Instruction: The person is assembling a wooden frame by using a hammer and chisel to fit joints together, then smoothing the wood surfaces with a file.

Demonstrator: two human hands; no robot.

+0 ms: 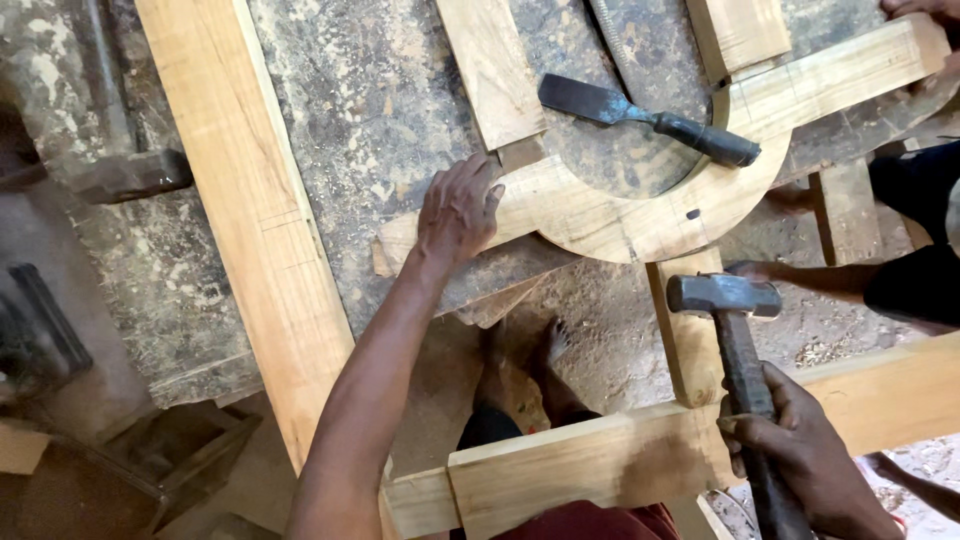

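My left hand (pixel 458 210) presses flat on the left end of a curved pale wooden frame piece (pixel 640 215) that lies on a rough stone slab (pixel 370 110). My right hand (pixel 805 455) grips the dark handle of an iron hammer (pixel 725 296), whose head hangs just below the curved piece, over a short upright wooden strut (pixel 688 335). A chisel (pixel 640 115) with a black handle lies across the curve's opening. A wooden rail (pixel 620 455) runs across the front, under my right hand.
A long plank (pixel 250 200) slants down the left of the slab. Another person's leg and foot (pixel 800 275) and hand (pixel 920 10) are at the right. My bare feet (pixel 525 365) stand on sawdust-covered ground. A second hammer head (pixel 135 172) rests at the left.
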